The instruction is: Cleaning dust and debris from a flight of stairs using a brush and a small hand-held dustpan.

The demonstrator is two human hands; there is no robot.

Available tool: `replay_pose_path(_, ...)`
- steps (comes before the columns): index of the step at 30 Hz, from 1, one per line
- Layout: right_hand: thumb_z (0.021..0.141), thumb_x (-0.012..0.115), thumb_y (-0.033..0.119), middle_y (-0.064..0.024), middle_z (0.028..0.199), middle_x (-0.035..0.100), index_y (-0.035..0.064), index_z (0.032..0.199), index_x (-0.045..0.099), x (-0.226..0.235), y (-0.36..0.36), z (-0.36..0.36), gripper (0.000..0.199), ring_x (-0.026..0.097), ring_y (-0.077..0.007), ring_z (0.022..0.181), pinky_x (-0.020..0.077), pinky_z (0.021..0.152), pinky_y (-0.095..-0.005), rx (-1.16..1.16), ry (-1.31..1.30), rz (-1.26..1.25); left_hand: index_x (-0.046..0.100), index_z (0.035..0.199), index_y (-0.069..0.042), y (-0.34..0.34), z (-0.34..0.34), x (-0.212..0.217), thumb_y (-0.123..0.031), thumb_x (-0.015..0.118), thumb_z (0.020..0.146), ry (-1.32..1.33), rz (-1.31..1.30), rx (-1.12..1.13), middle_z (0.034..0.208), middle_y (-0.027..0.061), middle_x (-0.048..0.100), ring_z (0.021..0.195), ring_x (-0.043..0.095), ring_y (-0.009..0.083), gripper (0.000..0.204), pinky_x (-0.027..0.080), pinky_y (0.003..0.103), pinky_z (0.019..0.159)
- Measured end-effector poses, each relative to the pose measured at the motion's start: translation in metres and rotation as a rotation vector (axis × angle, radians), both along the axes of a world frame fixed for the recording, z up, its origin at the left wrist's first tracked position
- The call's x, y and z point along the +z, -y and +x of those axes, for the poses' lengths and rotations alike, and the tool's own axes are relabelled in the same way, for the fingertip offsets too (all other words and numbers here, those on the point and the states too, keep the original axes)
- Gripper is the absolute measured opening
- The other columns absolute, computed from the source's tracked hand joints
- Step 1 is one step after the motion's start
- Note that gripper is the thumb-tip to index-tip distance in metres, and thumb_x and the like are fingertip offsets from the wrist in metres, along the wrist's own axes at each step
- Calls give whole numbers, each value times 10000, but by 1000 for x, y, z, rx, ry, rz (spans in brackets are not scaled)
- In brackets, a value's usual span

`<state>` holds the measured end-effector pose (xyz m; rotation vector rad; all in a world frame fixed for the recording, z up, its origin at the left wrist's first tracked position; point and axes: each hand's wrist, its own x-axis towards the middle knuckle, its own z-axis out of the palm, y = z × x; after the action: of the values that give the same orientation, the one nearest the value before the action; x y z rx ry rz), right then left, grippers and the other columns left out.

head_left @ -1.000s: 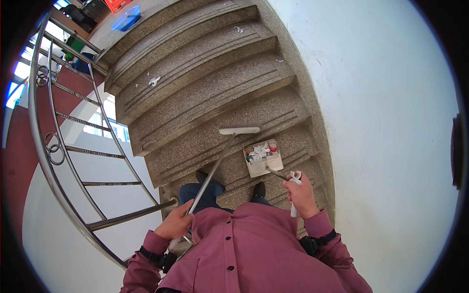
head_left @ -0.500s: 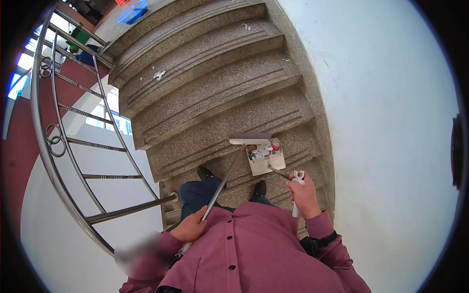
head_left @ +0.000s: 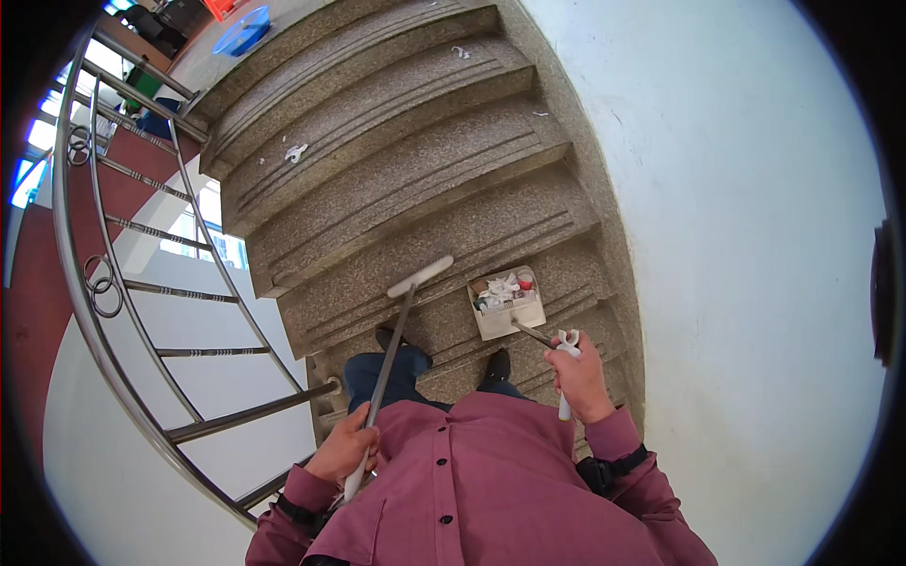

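Note:
I stand on a granite staircase looking down. My left hand (head_left: 345, 450) grips the long metal handle of a broom (head_left: 401, 316), whose pale head rests on the step in front of my feet. My right hand (head_left: 578, 377) grips the white handle of a long-handled dustpan (head_left: 508, 304). The dustpan sits on the same step to the right of the broom head and holds white scraps and a bit of red litter.
A white scrap of paper (head_left: 296, 151) lies two steps down at the left, smaller scraps (head_left: 461, 52) further down. A steel railing (head_left: 123, 283) curves along the left. A white wall (head_left: 736, 236) bounds the right. A blue bowl (head_left: 243, 29) lies on the landing.
The broom head has swung back to the left, away from the dustpan it had been pushed against half a second ago. The dustpan has stayed in place on the step.

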<state>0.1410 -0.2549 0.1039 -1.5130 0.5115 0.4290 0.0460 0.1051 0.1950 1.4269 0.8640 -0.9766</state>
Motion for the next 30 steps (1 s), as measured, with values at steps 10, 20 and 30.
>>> replay_pose_path(10,878,641,107,4,731,520,75,1050,550,2,3,2,197,461,-68,483,366,430,-244,-27,5,20,296,1569,2,25,11,-17,-87,497,966,213,-85,-134,845,0,540,752,493,97,643,425,216,717)
replay_pose_path(20,879,641,113,5,736,522,76,1061,554,5,15,1,205,461,-64,492,366,428,-239,-37,-9,30,203,1611,-109,31,49,-5,-81,476,1009,44,-443,11,794,17,496,622,478,105,662,423,239,531)
replay_pose_path(30,858,632,101,-4,786,545,67,1046,561,64,35,-3,204,479,-70,538,404,463,-241,-27,-55,-23,169,1615,-91,13,43,35,-41,545,987,138,-511,23,800,14,499,534,458,86,734,404,238,485)
